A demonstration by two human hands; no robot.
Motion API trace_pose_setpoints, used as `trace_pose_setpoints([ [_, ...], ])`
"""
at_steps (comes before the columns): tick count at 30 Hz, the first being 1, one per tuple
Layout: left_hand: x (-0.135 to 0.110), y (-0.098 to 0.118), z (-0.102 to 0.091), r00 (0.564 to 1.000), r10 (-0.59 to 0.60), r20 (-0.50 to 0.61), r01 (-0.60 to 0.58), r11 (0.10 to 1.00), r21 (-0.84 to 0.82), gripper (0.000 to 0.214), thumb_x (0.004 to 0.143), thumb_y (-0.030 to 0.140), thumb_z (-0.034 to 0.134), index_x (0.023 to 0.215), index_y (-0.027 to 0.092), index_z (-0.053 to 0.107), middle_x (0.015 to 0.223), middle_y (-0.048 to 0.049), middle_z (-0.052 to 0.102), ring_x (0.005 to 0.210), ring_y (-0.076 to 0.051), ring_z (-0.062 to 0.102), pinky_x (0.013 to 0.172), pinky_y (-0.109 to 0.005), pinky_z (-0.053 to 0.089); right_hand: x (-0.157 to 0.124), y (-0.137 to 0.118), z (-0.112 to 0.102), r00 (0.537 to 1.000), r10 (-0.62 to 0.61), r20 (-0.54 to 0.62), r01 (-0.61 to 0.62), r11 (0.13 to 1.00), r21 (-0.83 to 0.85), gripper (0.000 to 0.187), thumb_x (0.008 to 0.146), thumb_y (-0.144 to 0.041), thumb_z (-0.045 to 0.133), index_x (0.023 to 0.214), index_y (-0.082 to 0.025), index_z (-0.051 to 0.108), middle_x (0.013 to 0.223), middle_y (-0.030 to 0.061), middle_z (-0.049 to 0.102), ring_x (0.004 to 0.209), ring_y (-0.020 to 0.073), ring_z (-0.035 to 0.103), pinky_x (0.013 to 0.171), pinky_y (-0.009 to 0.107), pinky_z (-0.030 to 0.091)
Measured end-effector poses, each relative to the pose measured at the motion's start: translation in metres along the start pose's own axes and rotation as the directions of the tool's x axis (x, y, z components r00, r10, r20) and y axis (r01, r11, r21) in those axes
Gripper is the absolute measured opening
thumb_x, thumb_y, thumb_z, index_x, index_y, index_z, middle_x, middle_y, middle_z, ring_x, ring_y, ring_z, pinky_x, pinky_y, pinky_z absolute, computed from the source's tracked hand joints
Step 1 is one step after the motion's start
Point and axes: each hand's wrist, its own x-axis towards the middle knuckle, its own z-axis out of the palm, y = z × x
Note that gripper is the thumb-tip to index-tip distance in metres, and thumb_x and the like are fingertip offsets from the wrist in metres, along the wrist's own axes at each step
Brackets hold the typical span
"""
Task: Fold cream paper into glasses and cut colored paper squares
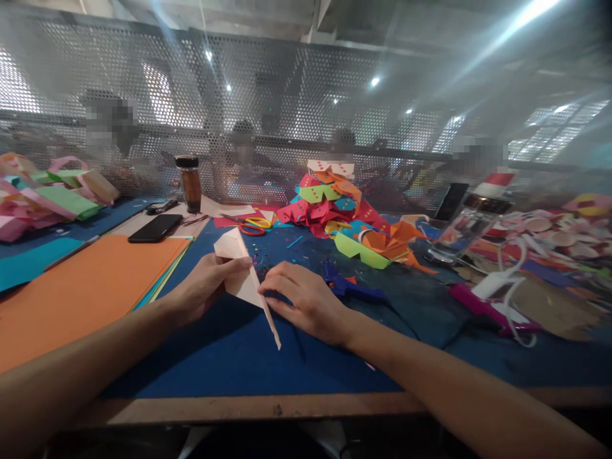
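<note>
My left hand (203, 287) pinches a pale pink folded paper piece (243, 285), thumb on top and fingers beneath. Along its right edge runs a narrow pale pink paper strip (268, 315), whose lower end sticks out toward me over the blue table. My right hand (303, 296) has its fingertips closed on this strip, right beside the folded piece. Just right of that hand lies a blue glue gun (354, 287). Scissors with red and yellow handles (255, 224) rest beyond the paper.
Orange paper sheets (95, 280) and a black phone (155, 227) lie left. A dark jar (190, 185) stands behind. Colourful cut paper (329, 197) is heaped at centre back. Right are a clear bottle (461, 226) and a magenta device with white cord (492, 309). People sit beyond the perforated screen (287, 89).
</note>
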Motion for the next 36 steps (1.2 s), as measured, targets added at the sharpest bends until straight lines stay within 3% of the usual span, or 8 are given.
trace_pose_setpoints([
  [27, -0.001, 0.000, 0.002, 0.999, 0.022, 0.031, -0.023, 1.000, 0.020, 0.021, 0.072, 0.031, 0.076, 0.074, 0.011, 0.068, 0.065, -0.0050, 0.070, 0.056, -0.014, 0.062, 0.052, -0.021, 0.047, -0.001, 0.000, 0.001, 1.000, -0.017, 0.008, 0.018, 1.000, -0.019, 0.012, 0.097, -0.023, 0.050, 0.101, -0.017, 0.058, 0.101, 0.0068, 0.066, 0.097, 0.0177, 0.057, 0.082, 0.032, 0.042],
  [36, 0.001, -0.003, 0.001, 0.997, 0.063, 0.033, -0.066, 0.994, 0.086, 0.018, 0.070, 0.028, 0.076, 0.068, 0.012, 0.068, 0.062, -0.0030, 0.068, 0.054, -0.012, 0.058, 0.052, -0.020, 0.044, 0.000, 0.002, 0.010, 0.994, 0.070, -0.079, -0.057, 0.985, 0.162, 0.014, 0.096, -0.031, 0.053, 0.094, -0.019, 0.059, 0.091, 0.0053, 0.066, 0.086, 0.0166, 0.058, 0.079, 0.032, 0.045],
])
